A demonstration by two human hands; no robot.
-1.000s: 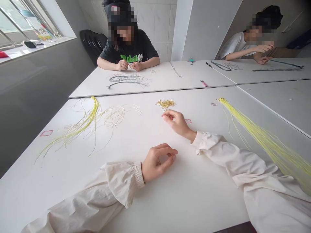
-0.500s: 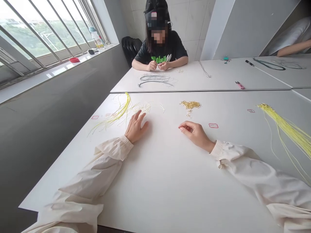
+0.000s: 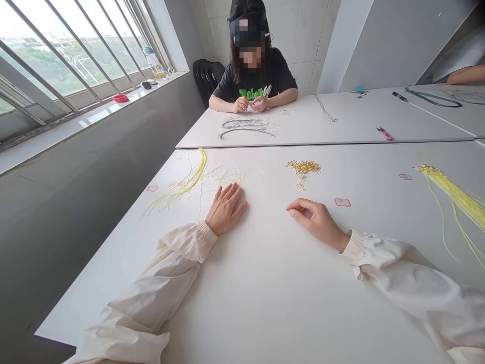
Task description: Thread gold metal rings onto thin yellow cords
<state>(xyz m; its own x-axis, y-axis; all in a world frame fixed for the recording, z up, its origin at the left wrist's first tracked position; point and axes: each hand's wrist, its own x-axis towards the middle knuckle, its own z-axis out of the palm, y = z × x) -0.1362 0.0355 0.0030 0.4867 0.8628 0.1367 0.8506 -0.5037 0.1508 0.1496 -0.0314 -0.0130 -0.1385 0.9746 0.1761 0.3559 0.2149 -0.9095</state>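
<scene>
My left hand lies palm down on the white table, fingers stretched out. Its fingertips reach the near side of some loose pale threads; nothing shows in its grasp. Left of it fans a bundle of yellow cords. My right hand rests on its side with thumb and forefinger pinched together. Anything between those fingertips is too small to make out. Just beyond that hand sits a heap of small gold metal pieces, with a few strays on its near side.
A thicker yellow cord bundle lies at the right. Red-edged labels are on the tabletop. Across the table, a person works with both hands near dark cords. Pink thread snips lie on the far table.
My left hand has settled flatter and slid slightly right, fingers closer together. My right hand keeps its pinch. The whole view has shifted a little.
</scene>
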